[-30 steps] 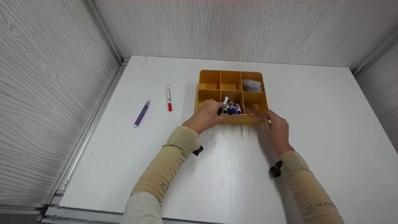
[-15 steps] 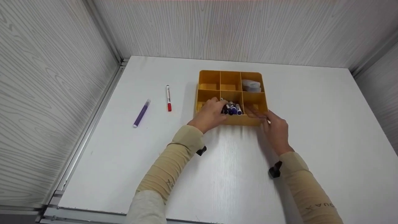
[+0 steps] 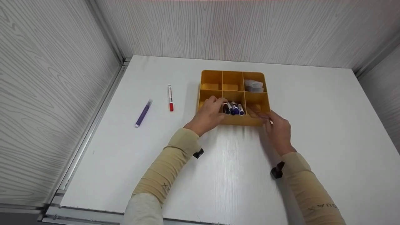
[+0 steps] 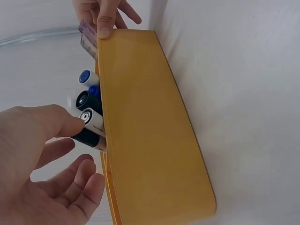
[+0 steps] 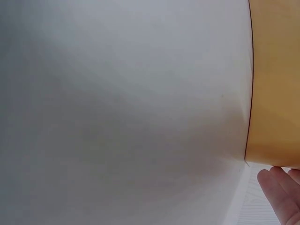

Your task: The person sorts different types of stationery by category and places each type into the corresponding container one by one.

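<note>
A yellow six-compartment organizer box [image 3: 240,121] stands on the white table. Several markers [image 3: 236,109], with black, blue and white ends, lie in its front middle compartment. Over the front left of the box is my left hand [image 3: 207,115], its fingers apart and loosely bent; the thumb is at the end of a white marker [image 4: 93,121]. My right hand [image 3: 278,129] grips the box at its front right corner, thumb on the front wall. A clear purplish flat piece [image 3: 257,113] leans in the front right compartment beside that hand; its kind is unclear.
A red-capped whiteboard marker [image 3: 170,98] and a purple pen [image 3: 143,113] lie on the table left of the box. Clear plastic pieces [image 3: 253,86] sit in the back right compartment. White panels [image 3: 200,31] stand behind and at the sides.
My left hand has lowered a black-and-white marker into the front middle compartment and its fingers have loosened. The right hand stays at the box corner.
</note>
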### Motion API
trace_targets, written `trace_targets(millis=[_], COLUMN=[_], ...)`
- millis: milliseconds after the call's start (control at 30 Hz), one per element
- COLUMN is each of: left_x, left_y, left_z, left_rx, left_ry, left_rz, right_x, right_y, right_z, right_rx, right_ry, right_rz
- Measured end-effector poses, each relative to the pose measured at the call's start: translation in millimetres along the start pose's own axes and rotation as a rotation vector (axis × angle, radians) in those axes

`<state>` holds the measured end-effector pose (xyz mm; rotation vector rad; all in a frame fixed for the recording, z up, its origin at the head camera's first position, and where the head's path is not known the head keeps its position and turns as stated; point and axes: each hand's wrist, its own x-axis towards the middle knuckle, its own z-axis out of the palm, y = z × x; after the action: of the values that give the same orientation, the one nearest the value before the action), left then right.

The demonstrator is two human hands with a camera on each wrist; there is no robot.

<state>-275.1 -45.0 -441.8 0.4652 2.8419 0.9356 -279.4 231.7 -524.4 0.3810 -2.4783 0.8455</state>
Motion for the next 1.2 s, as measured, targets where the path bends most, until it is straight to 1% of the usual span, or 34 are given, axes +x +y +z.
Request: trace_targets(millis=[167,267,433,500,567,633,800,1000,1100,1200], left_x=[-6.6,-12.3,-22.8,-26.5,-30.1,-33.8,-43.4,-55.9,-62.4,-69.0], left_y=[-10.0,-17.9,-33.7,-41.5,-50.1,-58.7,-81.3,-107.5,-120.0,-132.0], left_z=[-8.2,-13.9,-23.7,-28.3,-33.5,-38.9,-49.4,-57.3,-61.0,-65.2], left_rx=[0.0,-0.02,-0.045,-0.041,-0.031,-0.038,-0.044,0.023,0.035,0.051], left_ry=[0.061,0.085,0.124,0.142,0.163,0.179,0.242,0.313,0.323,0.326], left_rz=[0.02,0.008,-0.045,-0.067,-0.085,-0.118,-0.185,-0.227,-0.281,-0.35], right_x=[-0.1,0.3,0.7,0.7,0.5,0.5,0.4,-0.1,-0.2,0.2], right_y=[0.3,0.0,-0.4,-0.6,-1.0,-1.1,-0.1,0.2,-0.4,-1.2], right_z=[-0.5,-0.7,-0.7,-0.5,-0.3,0.0,0.6,1.2,0.9,0.6], right_rx=[0.002,0.011,0.016,0.014,0.014,0.009,-0.017,-0.019,-0.022,-0.022], right_ry=[0.003,0.003,0.004,0.003,-0.002,-0.006,-0.004,0.013,0.006,-0.004], right_rz=[0.0,-0.006,-0.013,-0.014,-0.009,-0.005,-0.004,-0.009,-0.001,0.008])
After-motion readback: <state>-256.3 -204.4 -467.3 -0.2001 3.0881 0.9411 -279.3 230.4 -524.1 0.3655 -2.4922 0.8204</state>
